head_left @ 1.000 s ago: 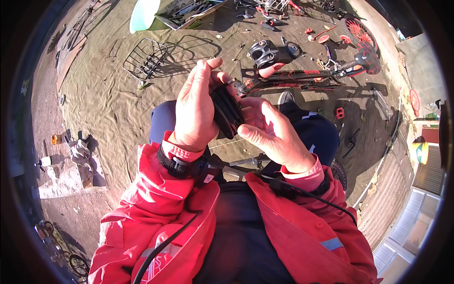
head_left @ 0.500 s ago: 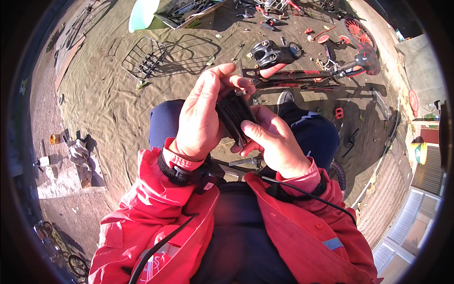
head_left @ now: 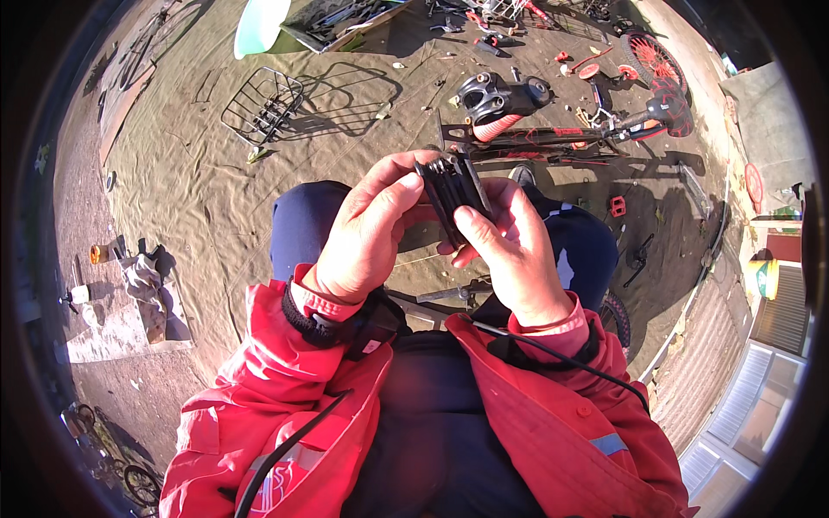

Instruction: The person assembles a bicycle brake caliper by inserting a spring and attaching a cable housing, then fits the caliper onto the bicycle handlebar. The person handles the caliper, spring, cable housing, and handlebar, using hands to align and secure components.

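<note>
Between my hands, above my knees, is a black folding multi-tool (head_left: 451,192) with several narrow blades or keys folded side by side. My right hand (head_left: 515,255) grips its lower end, thumb along the near face and fingers behind. My left hand (head_left: 367,229) pinches its upper left edge with the thumb and index finger; the other fingers are partly hidden behind the tool. Just beyond my hands a black and red bicycle frame (head_left: 553,142) lies on the ground cloth, with a black handlebar stem (head_left: 496,97) at its left end.
A black wire rack (head_left: 263,108) stands on the olive ground cloth (head_left: 199,198) at the left. A red pedal (head_left: 617,205) and a crank arm (head_left: 640,259) lie to the right. Farther off are a red-spoked wheel (head_left: 654,60) and a box of parts (head_left: 341,26).
My left hand has lowered and turned, its raised fingers now closing on the tool's upper edge. The multi-tool has shifted slightly up and right, showing its folded pieces.
</note>
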`<state>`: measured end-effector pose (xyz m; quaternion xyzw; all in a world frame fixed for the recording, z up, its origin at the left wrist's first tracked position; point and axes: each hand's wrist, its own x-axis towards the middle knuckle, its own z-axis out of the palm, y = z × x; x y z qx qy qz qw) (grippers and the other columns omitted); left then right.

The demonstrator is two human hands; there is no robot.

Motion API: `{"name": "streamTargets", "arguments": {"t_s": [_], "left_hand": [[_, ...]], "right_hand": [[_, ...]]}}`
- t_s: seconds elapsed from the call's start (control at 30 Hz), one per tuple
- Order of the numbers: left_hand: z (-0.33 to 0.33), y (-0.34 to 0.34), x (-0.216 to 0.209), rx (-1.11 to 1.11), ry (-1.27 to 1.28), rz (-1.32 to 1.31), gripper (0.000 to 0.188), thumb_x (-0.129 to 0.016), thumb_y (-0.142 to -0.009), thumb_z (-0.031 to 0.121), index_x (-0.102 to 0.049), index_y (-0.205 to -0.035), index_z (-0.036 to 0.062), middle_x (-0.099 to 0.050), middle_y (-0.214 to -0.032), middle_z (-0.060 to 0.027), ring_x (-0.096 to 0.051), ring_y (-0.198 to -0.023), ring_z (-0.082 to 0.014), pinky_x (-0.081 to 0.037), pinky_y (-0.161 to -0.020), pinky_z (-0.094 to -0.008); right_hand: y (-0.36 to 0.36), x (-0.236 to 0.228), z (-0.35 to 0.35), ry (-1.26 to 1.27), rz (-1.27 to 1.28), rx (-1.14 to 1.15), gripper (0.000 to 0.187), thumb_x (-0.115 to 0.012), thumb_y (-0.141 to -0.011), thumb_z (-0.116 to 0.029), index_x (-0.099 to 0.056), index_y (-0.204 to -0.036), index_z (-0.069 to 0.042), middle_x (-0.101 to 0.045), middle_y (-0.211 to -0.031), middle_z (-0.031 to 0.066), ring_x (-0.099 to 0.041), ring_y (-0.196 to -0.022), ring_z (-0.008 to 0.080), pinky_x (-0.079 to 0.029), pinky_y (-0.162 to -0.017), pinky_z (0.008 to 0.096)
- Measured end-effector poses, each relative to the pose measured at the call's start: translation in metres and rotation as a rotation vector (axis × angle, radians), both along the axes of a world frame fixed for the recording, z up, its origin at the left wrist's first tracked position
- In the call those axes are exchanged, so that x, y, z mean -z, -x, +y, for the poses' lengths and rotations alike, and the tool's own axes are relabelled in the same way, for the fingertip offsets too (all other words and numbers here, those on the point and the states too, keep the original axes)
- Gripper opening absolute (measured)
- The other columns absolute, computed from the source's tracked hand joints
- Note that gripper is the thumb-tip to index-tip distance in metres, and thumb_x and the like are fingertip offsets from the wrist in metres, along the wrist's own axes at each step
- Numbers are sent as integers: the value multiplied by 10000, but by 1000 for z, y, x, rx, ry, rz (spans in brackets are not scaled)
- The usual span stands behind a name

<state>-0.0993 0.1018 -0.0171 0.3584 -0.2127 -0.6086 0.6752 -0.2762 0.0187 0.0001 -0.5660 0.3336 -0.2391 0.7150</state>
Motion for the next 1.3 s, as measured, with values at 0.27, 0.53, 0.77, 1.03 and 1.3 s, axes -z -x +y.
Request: {"name": "streamTargets", "arguments": {"t_s": [0.27, 0.53, 0.77, 1.03, 1.3], "left_hand": [[0, 2, -3, 23, 30, -158, 560, -641, -1039, 162, -435, -1535, 3, -642, -1346, -130, -655, -1171, -232, -559, -939, -385], [2, 1, -7, 50, 62, -214, 856, -712, -965, 13, -226, -1669, 45, -554, -1464, -139, -599, -1288, -236, -524, -1035, -378], [3, 3, -13, 53, 50, -578, 946, -718, -878, -50, -219, -1673, 62, -568, -1412, -140, -607, -1237, -201, -534, -1005, -359], [4, 7, -13, -48, 14, -1064, 905, -770, -813, -16, -319, -1597, 6, -620, -1322, -168, -681, -1086, -206, -577, -883, -323], [6, 11, -15, -123, 46, -1413, 766, -808, -729, 45, -509, -1433, 6, -645, -1158, -176, -692, -947, -298, -580, -793, -362]], "right_hand": [[1, 4, -3, -80, -46, -34, 371, -638, -1059, -120, -479, -1360, 25, -695, -1157, 122, -745, -920, 190, -609, -717, 276], [2, 3, -3, -117, -149, -65, 452, -618, -1053, -98, -433, -1445, 30, -663, -1270, 133, -726, -1044, 215, -650, -844, 338], [2, 1, -5, -299, -204, -38, 448, -589, -1090, -199, -414, -1434, 30, -643, -1287, 164, -705, -1106, 230, -632, -904, 364], [1, 0, -3, -314, -213, -62, 483, -559, -1113, -347, -445, -1419, 8, -616, -1295, 134, -668, -1152, 200, -622, -934, 364], [0, 4, -4, -268, -60, -123, 667, -418, -1108, -593, -477, -1492, -51, -627, -1414, 116, -653, -1269, 216, -586, -1000, 383]]}}
